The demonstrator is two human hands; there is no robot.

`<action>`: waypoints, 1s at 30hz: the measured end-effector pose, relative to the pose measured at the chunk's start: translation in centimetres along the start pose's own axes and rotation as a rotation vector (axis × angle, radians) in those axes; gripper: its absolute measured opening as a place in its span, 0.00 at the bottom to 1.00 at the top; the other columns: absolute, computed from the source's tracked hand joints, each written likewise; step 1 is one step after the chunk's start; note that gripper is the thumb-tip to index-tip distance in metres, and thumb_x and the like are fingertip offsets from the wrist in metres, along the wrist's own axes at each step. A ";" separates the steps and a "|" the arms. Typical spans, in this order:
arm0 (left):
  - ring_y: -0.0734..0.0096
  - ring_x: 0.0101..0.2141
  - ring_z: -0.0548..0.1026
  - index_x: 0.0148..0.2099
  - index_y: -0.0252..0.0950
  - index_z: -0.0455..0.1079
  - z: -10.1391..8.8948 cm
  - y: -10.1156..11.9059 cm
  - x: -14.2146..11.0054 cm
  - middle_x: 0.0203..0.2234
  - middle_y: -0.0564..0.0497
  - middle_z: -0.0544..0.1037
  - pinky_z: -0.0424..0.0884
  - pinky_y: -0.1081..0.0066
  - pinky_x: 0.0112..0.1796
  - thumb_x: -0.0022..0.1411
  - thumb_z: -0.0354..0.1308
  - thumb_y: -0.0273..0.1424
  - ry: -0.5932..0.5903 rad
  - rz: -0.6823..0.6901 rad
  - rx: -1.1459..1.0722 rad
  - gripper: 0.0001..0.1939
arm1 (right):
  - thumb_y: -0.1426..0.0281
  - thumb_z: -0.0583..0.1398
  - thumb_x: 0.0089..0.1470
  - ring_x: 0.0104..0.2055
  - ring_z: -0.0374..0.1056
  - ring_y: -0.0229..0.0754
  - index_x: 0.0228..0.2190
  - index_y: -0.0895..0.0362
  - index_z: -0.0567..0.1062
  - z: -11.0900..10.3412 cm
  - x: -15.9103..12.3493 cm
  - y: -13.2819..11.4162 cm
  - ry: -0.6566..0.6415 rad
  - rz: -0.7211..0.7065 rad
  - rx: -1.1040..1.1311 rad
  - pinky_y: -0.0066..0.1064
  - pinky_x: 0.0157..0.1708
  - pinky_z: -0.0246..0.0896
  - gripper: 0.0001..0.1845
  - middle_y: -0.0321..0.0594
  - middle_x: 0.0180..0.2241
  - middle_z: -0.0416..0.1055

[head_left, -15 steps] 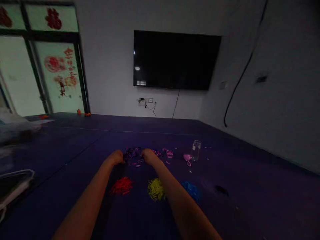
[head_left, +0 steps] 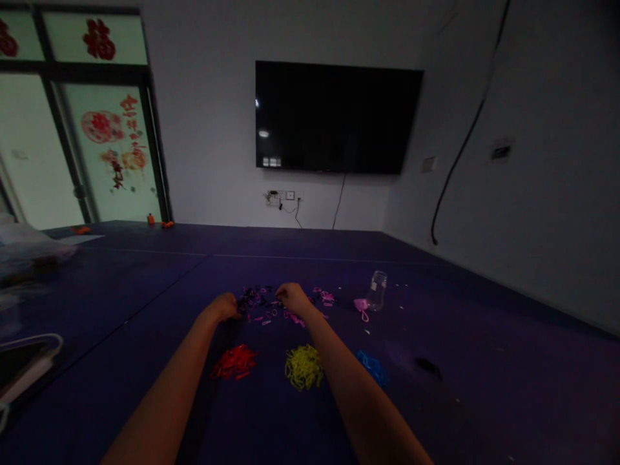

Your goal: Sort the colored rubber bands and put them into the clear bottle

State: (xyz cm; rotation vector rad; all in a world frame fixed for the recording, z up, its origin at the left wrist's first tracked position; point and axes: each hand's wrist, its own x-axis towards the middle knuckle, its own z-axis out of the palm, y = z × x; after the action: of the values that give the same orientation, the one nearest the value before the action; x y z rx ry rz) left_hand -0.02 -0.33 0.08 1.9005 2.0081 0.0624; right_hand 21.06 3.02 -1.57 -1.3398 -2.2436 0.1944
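Note:
Small pink and black rubber bands (head_left: 252,297) lie scattered on the dark purple surface between and around my hands. My left hand (head_left: 226,306) rests at the left edge of this scatter, its fingers curled; what they hold, if anything, is hidden. My right hand (head_left: 292,298) reaches into the scatter from the right, fingertips pinched together low over the bands; anything between them is too small to name. Nearer to me lie a pile of red bands (head_left: 235,361), a pile of yellow bands (head_left: 303,367) and a pile of blue bands (head_left: 372,368), partly behind my right forearm.
A clear plastic jar (head_left: 377,290) stands right of the scatter, with a pink piece with a loop (head_left: 361,306) beside it. Further right lies a small dark object (head_left: 428,367). A dark flat device with a white cable (head_left: 29,368) lies at the left edge.
My right hand has shifted slightly right and up, uncovering more pink bands below it. My left hand stays almost in place. The view has turned slightly.

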 end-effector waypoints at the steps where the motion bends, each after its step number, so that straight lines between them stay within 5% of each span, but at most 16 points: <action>1: 0.75 0.29 0.72 0.38 0.31 0.68 0.0 0.0 0.0 0.31 0.52 0.73 0.71 0.71 0.30 0.60 0.55 0.33 0.006 0.000 -0.007 0.09 | 0.82 0.55 0.45 0.35 0.72 0.38 0.33 0.59 0.78 -0.1 0.0 0.0 -0.002 0.000 -0.002 0.23 0.35 0.63 0.16 0.42 0.33 0.77; 30: 0.75 0.30 0.72 0.39 0.31 0.68 0.1 0.0 -0.2 0.32 0.52 0.73 0.71 0.71 0.29 0.59 0.55 0.31 0.027 -0.005 -0.046 0.08 | 0.82 0.58 0.42 0.39 0.70 0.39 0.30 0.58 0.78 0.8 -0.2 0.3 -0.115 0.036 -0.082 0.23 0.37 0.59 0.13 0.43 0.34 0.76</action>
State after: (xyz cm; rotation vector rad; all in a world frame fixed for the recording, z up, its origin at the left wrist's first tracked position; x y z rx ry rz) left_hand -0.02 -0.54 0.03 1.8759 2.0118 0.1322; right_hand 20.98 3.09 -2.44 -1.4459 -2.3468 0.1992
